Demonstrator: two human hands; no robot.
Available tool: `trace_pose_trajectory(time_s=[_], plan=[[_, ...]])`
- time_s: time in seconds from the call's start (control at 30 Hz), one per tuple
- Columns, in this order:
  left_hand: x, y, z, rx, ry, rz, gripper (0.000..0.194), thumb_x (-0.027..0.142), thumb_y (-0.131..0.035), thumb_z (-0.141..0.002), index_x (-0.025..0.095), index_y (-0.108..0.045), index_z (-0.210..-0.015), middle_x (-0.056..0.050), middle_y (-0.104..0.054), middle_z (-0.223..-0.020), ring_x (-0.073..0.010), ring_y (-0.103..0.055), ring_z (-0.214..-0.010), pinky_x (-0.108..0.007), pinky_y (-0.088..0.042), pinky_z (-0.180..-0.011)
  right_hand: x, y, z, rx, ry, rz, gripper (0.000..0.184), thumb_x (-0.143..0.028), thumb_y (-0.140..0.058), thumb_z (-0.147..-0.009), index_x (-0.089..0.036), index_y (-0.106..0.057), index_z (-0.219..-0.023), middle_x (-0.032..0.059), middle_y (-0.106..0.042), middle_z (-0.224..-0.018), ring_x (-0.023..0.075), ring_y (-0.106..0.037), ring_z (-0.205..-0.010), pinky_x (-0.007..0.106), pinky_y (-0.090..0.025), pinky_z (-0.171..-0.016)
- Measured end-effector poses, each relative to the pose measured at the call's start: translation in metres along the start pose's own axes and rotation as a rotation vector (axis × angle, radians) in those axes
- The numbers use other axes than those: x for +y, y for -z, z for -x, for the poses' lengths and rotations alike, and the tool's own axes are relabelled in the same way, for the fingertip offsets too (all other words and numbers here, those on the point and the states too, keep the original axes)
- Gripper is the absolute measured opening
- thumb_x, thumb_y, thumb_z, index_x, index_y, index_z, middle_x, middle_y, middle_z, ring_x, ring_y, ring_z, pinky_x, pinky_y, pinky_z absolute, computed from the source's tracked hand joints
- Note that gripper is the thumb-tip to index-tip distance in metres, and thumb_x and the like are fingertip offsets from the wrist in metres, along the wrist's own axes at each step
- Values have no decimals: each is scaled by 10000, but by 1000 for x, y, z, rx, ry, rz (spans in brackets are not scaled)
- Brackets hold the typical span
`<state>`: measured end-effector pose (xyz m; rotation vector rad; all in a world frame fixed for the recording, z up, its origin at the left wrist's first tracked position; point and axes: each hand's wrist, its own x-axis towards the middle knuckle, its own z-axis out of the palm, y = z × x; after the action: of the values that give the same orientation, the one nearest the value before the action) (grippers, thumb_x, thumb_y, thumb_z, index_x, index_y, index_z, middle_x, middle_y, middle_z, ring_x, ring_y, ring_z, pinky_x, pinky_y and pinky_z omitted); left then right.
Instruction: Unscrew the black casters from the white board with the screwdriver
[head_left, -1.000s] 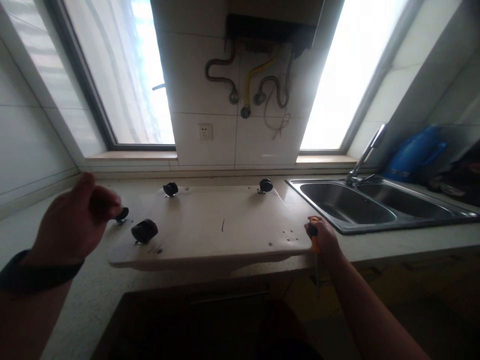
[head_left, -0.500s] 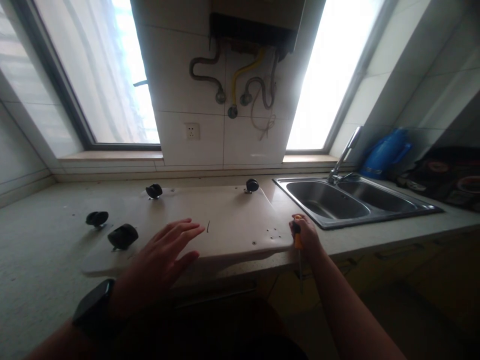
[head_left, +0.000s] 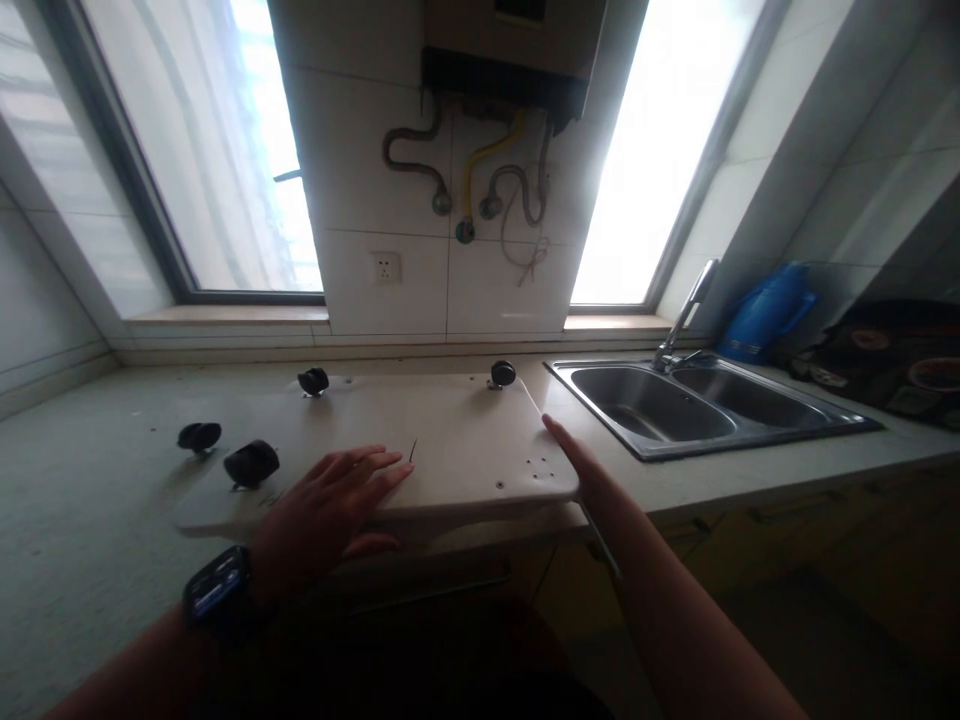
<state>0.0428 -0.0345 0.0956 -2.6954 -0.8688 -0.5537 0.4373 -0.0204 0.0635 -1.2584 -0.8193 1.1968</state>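
A white panel [head_left: 457,420] with rounded corners lies on the counter. Black caster wheels stand on it: one at the back left [head_left: 313,381], one at the back right [head_left: 502,374] and one at the front left [head_left: 252,463]. At its front right corner, several small holes show. My left hand [head_left: 337,490] rests flat on the panel's front part, fingers stretched out beside a thin dark mark. My right hand [head_left: 568,450] is against the panel's right edge, its fingers mostly hidden. A screwdriver [head_left: 601,543] shows only its shaft, jutting out below that hand.
Another black caster [head_left: 199,437] lies on the counter [head_left: 82,480], left of the panel. To the right is a double steel sink [head_left: 652,400] with a tap [head_left: 686,315]. A blue jug [head_left: 769,312] stands behind it. Pipes hang below a wall heater [head_left: 510,70].
My right hand has moved inward and turned against the panel's right edge, hiding the screwdriver's handle. My left hand has settled flatter on the panel. The view has shifted slightly.
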Motion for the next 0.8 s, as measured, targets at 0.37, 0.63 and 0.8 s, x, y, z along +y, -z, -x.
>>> trace_pose_trajectory(time_s=[0.37, 0.63, 0.8], plan=[[-53, -12, 23, 93, -83, -198, 817, 585, -749, -806, 360, -436, -1526, -107, -466, -1544, -389, -467, -1347, -522, -393, -1096, 13, -28, 50, -20, -69, -172, 304, -381, -700, -803, -112, -688, -943, 103, -755, -792, 219, -710, -644, 339, -593, -616], [-82, -12, 35, 133, 169, -276, 873, 664, -709, -793, 299, -434, -1536, -193, -420, -1545, -442, -430, -1357, -587, -354, -1100, 45, -79, 118, 162, 48, -259, 430, -514, -788, -726, -193, -605, -946, -24, -684, -706, 129, -636, -579, 241, -538, -543], [-84, -2, 37, 100, 348, -351, 747, 243, -656, -885, 273, -362, -1571, -204, -398, -1545, -442, -435, -1348, -608, -394, -1053, 66, -115, 142, 201, 68, -274, 521, -561, -778, -732, -197, -615, -1067, 2, -719, -829, 153, -691, -716, 251, -562, -648]])
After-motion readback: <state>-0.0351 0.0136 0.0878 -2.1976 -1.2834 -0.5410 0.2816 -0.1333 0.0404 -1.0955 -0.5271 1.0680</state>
